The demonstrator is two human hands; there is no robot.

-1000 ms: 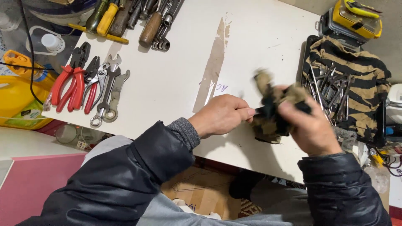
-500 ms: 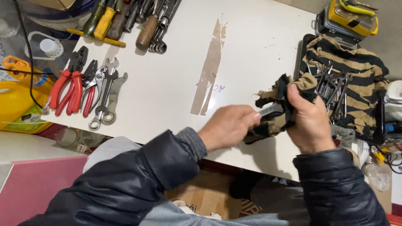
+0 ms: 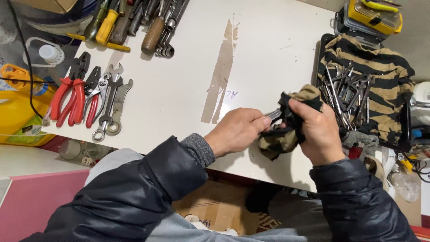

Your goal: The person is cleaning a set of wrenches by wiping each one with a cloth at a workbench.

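Surface: white rectangular table [image 3: 188, 89] with a brown worn streak [image 3: 221, 74] down its middle; pink floor at lower left.
Left hand: left hand [image 3: 237, 132] over the near table edge, fingers [image 3: 262, 122] pinched together on the near end of a small grey metal tool [image 3: 273, 115].
Tool: only a short bright piece shows between the two hands; the rest is hidden in cloth, kind cannot be told.
Right hand: right hand [image 3: 316, 132] just right of the left, fingers clamped around a crumpled tan-and-black striped rag [image 3: 286, 132] that wraps the far end of the tool.
Rag: bunched, part hangs below the right hand past the table edge.
Right side: black tray [image 3: 405, 130] lined with a tan-and-black striped cloth [image 3: 380, 71], a heap of grey metal wrenches and bits [image 3: 347, 96] on it, touching distance from the right hand.
Far right corner: yellow-and-grey plastic case [image 3: 371, 15].
Left side: red-handled pliers [image 3: 67, 96], beside them steel open-end spanners [image 3: 112, 103], well apart from the hands.
Far edge: row of screwdrivers and a wooden-handled tool [image 3: 152, 33].
Off table, left: yellow plastic jug [image 3: 18, 112].
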